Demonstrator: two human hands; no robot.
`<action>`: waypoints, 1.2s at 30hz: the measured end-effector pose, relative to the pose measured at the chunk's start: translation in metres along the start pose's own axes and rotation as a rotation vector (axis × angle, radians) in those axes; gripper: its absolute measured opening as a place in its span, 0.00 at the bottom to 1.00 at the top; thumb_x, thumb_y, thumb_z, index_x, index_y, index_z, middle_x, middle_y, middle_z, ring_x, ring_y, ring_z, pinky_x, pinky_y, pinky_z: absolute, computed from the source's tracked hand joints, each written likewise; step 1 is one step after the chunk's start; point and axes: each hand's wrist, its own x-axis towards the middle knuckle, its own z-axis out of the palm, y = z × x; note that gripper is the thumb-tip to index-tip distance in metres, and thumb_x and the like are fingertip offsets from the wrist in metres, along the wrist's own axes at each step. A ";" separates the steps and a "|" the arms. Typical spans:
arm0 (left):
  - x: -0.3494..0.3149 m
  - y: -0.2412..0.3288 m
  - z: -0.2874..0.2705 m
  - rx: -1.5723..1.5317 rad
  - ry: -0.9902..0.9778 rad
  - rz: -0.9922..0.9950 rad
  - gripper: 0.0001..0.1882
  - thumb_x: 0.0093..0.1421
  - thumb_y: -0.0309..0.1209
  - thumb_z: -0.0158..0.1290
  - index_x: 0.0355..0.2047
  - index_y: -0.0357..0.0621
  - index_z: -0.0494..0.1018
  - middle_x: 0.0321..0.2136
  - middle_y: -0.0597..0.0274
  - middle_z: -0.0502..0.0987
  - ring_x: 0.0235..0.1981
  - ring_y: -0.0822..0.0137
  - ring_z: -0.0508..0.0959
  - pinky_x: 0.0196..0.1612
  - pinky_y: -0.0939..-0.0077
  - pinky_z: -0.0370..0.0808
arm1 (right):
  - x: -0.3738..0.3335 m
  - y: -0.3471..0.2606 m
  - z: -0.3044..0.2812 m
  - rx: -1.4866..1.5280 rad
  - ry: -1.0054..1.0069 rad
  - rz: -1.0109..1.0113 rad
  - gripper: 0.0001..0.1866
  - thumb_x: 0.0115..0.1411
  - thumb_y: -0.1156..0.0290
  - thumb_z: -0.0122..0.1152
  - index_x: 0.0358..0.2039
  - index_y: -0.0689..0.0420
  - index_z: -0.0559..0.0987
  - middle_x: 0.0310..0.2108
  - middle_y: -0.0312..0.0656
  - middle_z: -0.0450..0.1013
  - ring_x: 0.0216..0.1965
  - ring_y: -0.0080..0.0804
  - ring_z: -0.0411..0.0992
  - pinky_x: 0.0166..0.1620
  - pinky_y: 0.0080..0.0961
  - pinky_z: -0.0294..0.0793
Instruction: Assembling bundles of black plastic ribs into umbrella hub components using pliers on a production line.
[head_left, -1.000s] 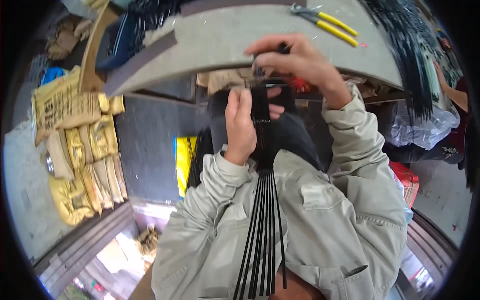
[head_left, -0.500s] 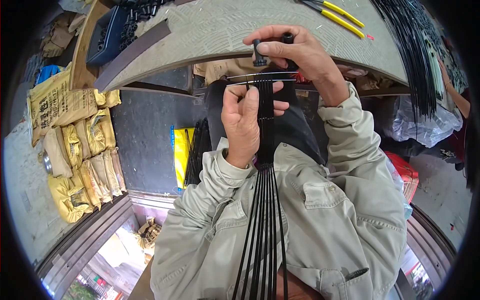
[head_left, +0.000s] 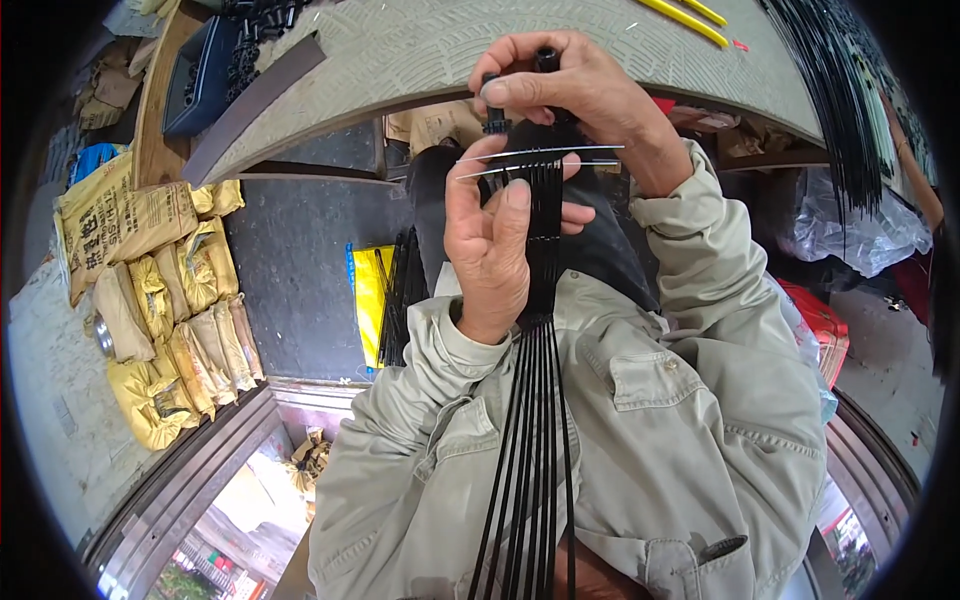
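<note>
My left hand (head_left: 487, 255) is closed around a flat row of thin black rods (head_left: 541, 260), thumb in front and fingertips showing on the far side. The rods fan out downward over my jacket. Two thin metal wires (head_left: 600, 149) cross the rods' upper end, just above my left thumb. Above them my right hand (head_left: 590, 90) pinches a small black plastic fitting (head_left: 494, 118) with a toothed lower end between thumb and finger. Another black cylindrical piece (head_left: 547, 60) sticks up from within the same hand. The fitting is close to my left fingertip; whether they touch, I cannot tell.
Beyond my hands is a worn workbench (head_left: 420, 50) with yellow-handled pliers (head_left: 690, 20), a blue bin (head_left: 203, 75) and black fittings (head_left: 262, 45). More black rods (head_left: 840, 130) hang over its right side. Stacked sacks (head_left: 170, 300) stand at left. Another person's arm (head_left: 912, 180) shows at far right.
My right hand with the fitting has moved slightly left and up. The wires are now tilted and reach farther right. My left hand still grips the rods.
</note>
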 end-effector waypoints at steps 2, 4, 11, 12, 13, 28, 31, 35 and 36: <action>0.000 0.001 0.000 0.017 0.010 -0.001 0.17 0.63 0.30 0.39 0.50 0.39 0.50 0.39 0.40 0.72 0.28 0.60 0.78 0.31 0.75 0.77 | -0.001 -0.002 0.000 -0.016 -0.015 0.004 0.10 0.50 0.67 0.62 0.31 0.59 0.77 0.24 0.32 0.71 0.17 0.10 0.58 0.20 0.06 0.56; 0.000 -0.001 -0.001 0.017 0.020 0.003 0.16 0.63 0.30 0.39 0.48 0.39 0.51 0.39 0.40 0.72 0.27 0.60 0.78 0.31 0.75 0.77 | -0.003 -0.004 0.002 -0.029 -0.036 0.008 0.10 0.50 0.68 0.62 0.31 0.59 0.77 0.24 0.33 0.71 0.17 0.10 0.58 0.20 0.06 0.57; 0.005 -0.002 0.000 0.016 0.032 0.013 0.13 0.63 0.30 0.40 0.43 0.38 0.51 0.38 0.39 0.72 0.27 0.60 0.78 0.29 0.76 0.76 | -0.006 -0.001 0.006 -0.052 -0.005 0.009 0.11 0.49 0.68 0.63 0.31 0.60 0.76 0.23 0.33 0.72 0.22 0.13 0.67 0.23 0.07 0.63; 0.005 -0.002 0.000 0.016 0.037 0.012 0.13 0.63 0.30 0.40 0.43 0.38 0.51 0.38 0.39 0.72 0.27 0.60 0.78 0.29 0.76 0.76 | -0.006 -0.002 0.007 -0.010 0.005 0.052 0.11 0.49 0.68 0.64 0.31 0.60 0.76 0.23 0.33 0.72 0.23 0.14 0.69 0.24 0.07 0.65; 0.005 -0.003 -0.001 0.013 0.037 0.011 0.13 0.63 0.30 0.40 0.43 0.38 0.51 0.38 0.39 0.72 0.27 0.60 0.78 0.29 0.76 0.76 | -0.006 -0.001 0.007 -0.008 0.002 0.055 0.11 0.49 0.68 0.64 0.31 0.60 0.76 0.23 0.33 0.72 0.23 0.14 0.69 0.24 0.07 0.65; 0.001 -0.004 0.002 0.022 0.009 0.015 0.17 0.62 0.27 0.39 0.49 0.38 0.49 0.40 0.40 0.71 0.29 0.61 0.78 0.31 0.75 0.76 | -0.007 0.015 0.006 0.243 0.040 0.040 0.15 0.49 0.64 0.63 0.33 0.61 0.76 0.24 0.36 0.73 0.15 0.11 0.59 0.18 0.07 0.58; -0.001 -0.004 0.004 0.086 0.023 0.036 0.18 0.63 0.32 0.40 0.49 0.40 0.51 0.39 0.37 0.71 0.27 0.58 0.78 0.30 0.74 0.77 | -0.007 0.012 0.009 0.276 0.045 0.039 0.15 0.49 0.64 0.63 0.33 0.61 0.76 0.24 0.37 0.73 0.15 0.11 0.59 0.18 0.06 0.58; -0.002 -0.005 0.003 0.065 0.018 0.026 0.19 0.62 0.32 0.41 0.50 0.40 0.50 0.40 0.37 0.71 0.27 0.58 0.78 0.31 0.73 0.77 | -0.008 0.011 0.009 0.319 0.058 0.057 0.15 0.48 0.64 0.64 0.33 0.62 0.75 0.24 0.38 0.73 0.15 0.11 0.59 0.18 0.06 0.57; -0.002 -0.005 0.004 0.064 0.014 0.026 0.19 0.62 0.32 0.41 0.50 0.40 0.50 0.40 0.37 0.71 0.27 0.58 0.78 0.31 0.73 0.77 | -0.009 0.009 0.009 0.310 0.056 0.055 0.15 0.48 0.65 0.64 0.33 0.62 0.75 0.24 0.38 0.73 0.15 0.11 0.59 0.18 0.06 0.57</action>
